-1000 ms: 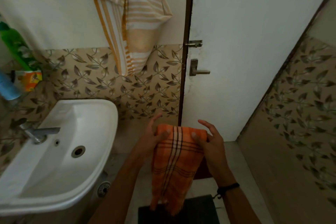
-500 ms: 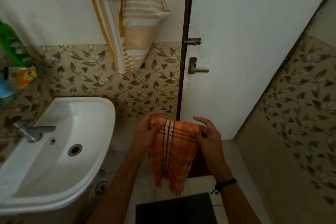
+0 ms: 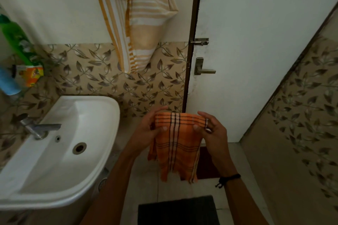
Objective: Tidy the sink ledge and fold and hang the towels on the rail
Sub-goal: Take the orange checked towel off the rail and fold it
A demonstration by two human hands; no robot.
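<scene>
An orange checked cloth (image 3: 175, 144) is pinched at its folded top edge by both hands: the left hand (image 3: 151, 129) is closed on the left corner, thumb in front, and the right hand (image 3: 212, 131) is closed on the right corner. The cloth hangs in the air before the door (image 3: 256, 51), to the right of the sink (image 3: 102, 151), its ragged lower edge loose above the floor. A black cord (image 3: 228, 179) is worn on the right wrist.

The sink basin is seen to hold nothing but its drain (image 3: 79, 148); a metal tap (image 3: 39, 129) stands at its rim. On the ledge at far left a green bottle (image 3: 15, 42), a blue bottle (image 3: 8, 83) and an orange packet (image 3: 33, 75) are crowded together.

Compared with a second ago, the cloth has been shortened by a further fold, and less of it hangs below the hands.

The cloth is thin woven cotton with dark stripes. A striped beige towel (image 3: 144, 14) is draped on the wall above. The tiles carry a leaf pattern; a dark mat (image 3: 177, 210) lies below.
</scene>
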